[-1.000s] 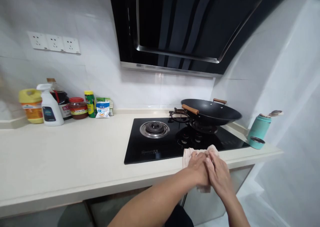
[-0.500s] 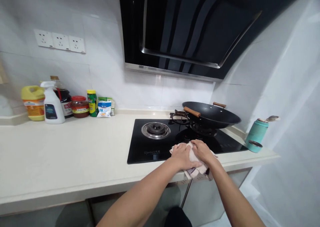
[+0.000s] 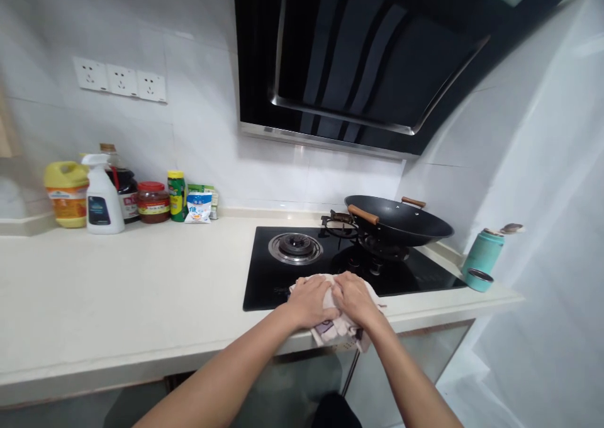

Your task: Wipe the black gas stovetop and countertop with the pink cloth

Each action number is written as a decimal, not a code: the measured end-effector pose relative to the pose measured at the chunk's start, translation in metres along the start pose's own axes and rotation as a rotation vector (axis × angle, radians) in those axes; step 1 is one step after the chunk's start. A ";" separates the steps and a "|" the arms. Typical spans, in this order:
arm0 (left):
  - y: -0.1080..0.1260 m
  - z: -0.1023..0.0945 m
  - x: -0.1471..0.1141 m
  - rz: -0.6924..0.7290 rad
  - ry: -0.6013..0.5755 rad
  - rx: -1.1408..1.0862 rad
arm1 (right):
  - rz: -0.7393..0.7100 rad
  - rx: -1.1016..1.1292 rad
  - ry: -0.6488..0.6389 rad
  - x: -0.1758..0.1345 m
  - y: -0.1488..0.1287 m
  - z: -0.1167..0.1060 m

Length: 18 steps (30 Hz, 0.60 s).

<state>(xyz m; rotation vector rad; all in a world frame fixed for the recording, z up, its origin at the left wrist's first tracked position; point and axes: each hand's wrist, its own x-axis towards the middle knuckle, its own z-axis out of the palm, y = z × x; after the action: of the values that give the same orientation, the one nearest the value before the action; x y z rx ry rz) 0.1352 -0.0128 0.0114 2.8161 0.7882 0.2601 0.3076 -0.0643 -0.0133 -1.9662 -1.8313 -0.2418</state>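
Note:
A pale pinkish cloth (image 3: pixel 336 331) lies bunched on the front edge of the black glass gas hob (image 3: pixel 268 283), with its near end hanging over the counter's rim. My left hand (image 3: pixel 309 301) presses down on the cloth's left part, fingers bent over it. Right beside it, my right hand (image 3: pixel 353 298) grips the cloth from the other side. Behind the hands sit the hob's knobs (image 3: pixel 376 266). On the right burner rests a black wok (image 3: pixel 410 226) with wooden handles; the left burner (image 3: pixel 296 248) is bare.
A turquoise flask (image 3: pixel 485 252) and its cup (image 3: pixel 479 281) stand at the counter's right end. Along the wall at left are a spray bottle (image 3: pixel 104 204), a yellow jug (image 3: pixel 67 195), a red-lidded jar (image 3: pixel 153 202) and seasoning packs (image 3: pixel 199 208). A range hood (image 3: pixel 349 56) slants overhead.
Both hands have slid the cloth leftward along the hob's front edge. The knobs in front of the wok now show more, and the hob's lettering is partly covered.

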 end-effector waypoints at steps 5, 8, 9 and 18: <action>-0.021 -0.023 0.000 -0.052 -0.107 0.107 | -0.097 0.454 0.272 -0.008 -0.003 -0.012; -0.022 -0.031 0.016 -0.104 -0.105 0.185 | -0.070 0.390 0.457 -0.017 0.041 -0.030; -0.021 -0.032 0.021 -0.124 -0.089 0.211 | -0.023 0.333 0.497 -0.020 0.062 -0.035; -0.022 -0.053 0.093 -0.199 -0.159 0.144 | 0.471 -0.178 0.304 -0.042 0.205 -0.018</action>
<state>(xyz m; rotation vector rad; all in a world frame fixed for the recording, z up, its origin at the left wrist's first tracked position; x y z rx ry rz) 0.1909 0.0620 0.0674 2.8151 1.0791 -0.0538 0.5070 -0.1159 -0.0550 -2.2670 -1.1553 -0.5313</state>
